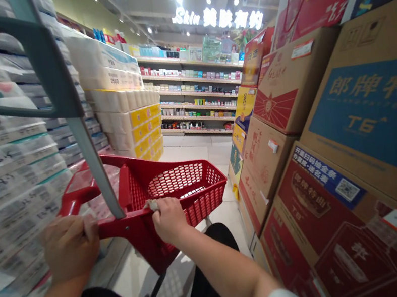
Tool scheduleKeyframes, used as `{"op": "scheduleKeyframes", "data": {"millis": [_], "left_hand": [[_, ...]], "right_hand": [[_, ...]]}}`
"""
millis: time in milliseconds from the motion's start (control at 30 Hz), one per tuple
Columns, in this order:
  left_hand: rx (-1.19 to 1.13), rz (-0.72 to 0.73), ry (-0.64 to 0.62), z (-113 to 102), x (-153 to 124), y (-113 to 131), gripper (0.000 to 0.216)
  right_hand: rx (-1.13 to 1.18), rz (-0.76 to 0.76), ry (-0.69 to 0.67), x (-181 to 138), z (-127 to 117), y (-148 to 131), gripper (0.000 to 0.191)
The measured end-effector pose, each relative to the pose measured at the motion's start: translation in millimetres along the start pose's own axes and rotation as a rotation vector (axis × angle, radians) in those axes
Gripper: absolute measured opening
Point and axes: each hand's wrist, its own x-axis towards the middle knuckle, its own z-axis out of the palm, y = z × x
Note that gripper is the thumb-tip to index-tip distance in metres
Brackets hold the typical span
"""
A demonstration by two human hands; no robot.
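Note:
A red plastic shopping cart (208, 202) with a perforated basket stands in front of me. A grey metal pole (92, 157) rises from it to a dark grey frame (60, 75) at the upper left. My left hand (71, 245), slightly blurred, is closed around the left part of the cart's red handle. My right hand (170, 219) is closed at the cart's near rim, gripping a small crumpled whitish cloth or tissue (152, 205) against the red plastic. The undersides of both hands are hidden. No goods show in the visible part of the basket.
Stacked white packages (2, 147) line the left, with paper-roll packs (127, 115) beyond. Tall cardboard cartons (367, 103) close in on the right. Shelves of small goods (195, 85) stand across the back. Tiled floor (218, 152) runs between the stacks.

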Motion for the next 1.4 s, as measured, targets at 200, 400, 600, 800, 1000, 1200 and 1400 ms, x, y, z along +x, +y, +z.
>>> {"op": "scheduleKeyframes", "data": {"millis": [200, 400, 600, 800, 1000, 1200, 1400], "left_hand": [[-0.042, 0.029, -0.019, -6, 0, -5, 0.019], [-0.010, -0.017, -0.045, -7, -2, -6, 0.019], [-0.030, -0.091, -0.084, -19, -8, 2, 0.016], [-0.122, 0.207, -0.172, -23, -5, 69, 0.032], [-0.041, 0.260, -0.488, -2, 12, 97, 0.026], [0.053, 0.225, -0.481, -6, 4, 104, 0.028], [0.005, 0.213, -0.437, -5, 2, 103, 0.026]], "right_hand": [[0.006, -0.106, -0.005, -8, -6, 15, 0.030], [-0.028, 0.110, 0.023, -12, -11, 34, 0.026], [0.034, 0.025, 0.068, -26, -5, 32, 0.034], [0.033, -0.030, 0.069, -34, 2, 36, 0.040], [0.016, -0.050, 0.026, -35, -12, 65, 0.038], [0.048, 0.092, 0.141, -40, -9, 61, 0.035], [0.002, -0.085, 0.011, -38, 5, 23, 0.041]]}}
